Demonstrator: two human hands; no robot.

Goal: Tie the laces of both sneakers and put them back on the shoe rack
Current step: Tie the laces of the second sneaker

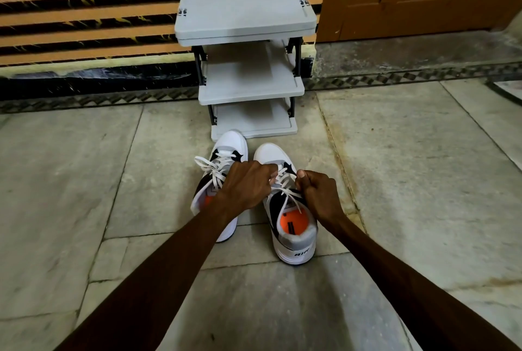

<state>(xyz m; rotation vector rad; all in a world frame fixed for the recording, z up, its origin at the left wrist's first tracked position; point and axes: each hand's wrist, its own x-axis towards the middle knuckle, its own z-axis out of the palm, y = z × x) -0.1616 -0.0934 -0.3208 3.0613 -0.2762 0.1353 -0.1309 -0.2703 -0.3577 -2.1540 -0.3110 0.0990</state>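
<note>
Below, shoe rack (pixel 248 87) shelves seemingly bare; hands (pixel 248 184) pinch laces (pixel 285 184).

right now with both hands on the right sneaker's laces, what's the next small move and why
Probably pull the two lace ends apart to snug the knot. The left hand and right hand each pinch a lace over the right sneaker, whose laces are not visibly knotted. The left sneaker shows loose loops, and both shoes sit on the floor in front of the shoe rack.
</note>
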